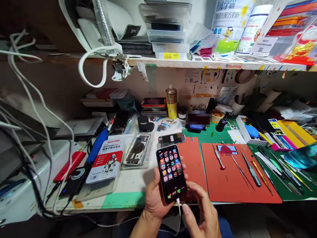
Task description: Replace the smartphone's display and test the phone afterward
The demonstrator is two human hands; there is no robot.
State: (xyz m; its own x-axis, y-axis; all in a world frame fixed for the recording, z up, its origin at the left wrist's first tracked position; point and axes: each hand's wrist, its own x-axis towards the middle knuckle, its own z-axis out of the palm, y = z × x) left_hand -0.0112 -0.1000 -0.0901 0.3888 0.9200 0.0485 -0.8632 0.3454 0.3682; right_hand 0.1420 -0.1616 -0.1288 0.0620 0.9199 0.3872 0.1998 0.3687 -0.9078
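Note:
A lit smartphone (172, 173) showing rows of app icons rests in my left hand (155, 198), thumb along its left edge and fingertips at its right edge. Plugged into the phone's bottom end is a white cable (179, 211), which hangs down toward my lap. My right hand (201, 211) is just right of the phone's lower end, its thumb and fingers apart around a gap near the cable, holding nothing. Behind the phone lies a dark phone part (171, 138) with a small white label.
Left of my hands are an opened phone (137, 148) in a clear tray and a battery box (106, 160). Tweezers (241, 172) and drivers lie on the red mat (223, 191) at right. A yellow spray can (171, 102) stands behind. The loaded shelf (198, 62) overhangs the bench.

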